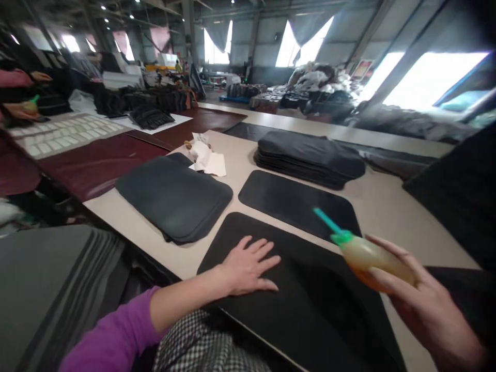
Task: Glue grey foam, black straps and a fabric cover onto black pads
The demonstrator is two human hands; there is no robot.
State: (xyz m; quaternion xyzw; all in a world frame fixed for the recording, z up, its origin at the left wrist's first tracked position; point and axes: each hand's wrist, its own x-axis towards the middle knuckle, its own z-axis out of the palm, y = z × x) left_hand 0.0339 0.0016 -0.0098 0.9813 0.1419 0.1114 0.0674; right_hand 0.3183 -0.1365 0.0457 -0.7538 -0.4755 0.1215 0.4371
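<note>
A large black sheet (310, 310) with rounded corners lies on the table at its near edge. Flat on that sheet, fingers spread, rests my left hand (250, 266). My right hand (422, 289) is wrapped round a squeeze bottle (375, 261) of amber liquid with a green cap and a thin green nozzle. The bottle is held tilted above the sheet's right side, its nozzle pointing up and to the left. Just beyond lies a narrower black panel (296, 199), flat on the table.
Dark sheets (174, 194) lie at left on the beige table (240, 150). A stack of black panels (306, 155) stands at the back, near crumpled white paper (205, 157). Grey sheets (58, 289) are piled at lower left. Another person's hand (19, 111) holds a similar bottle at far left.
</note>
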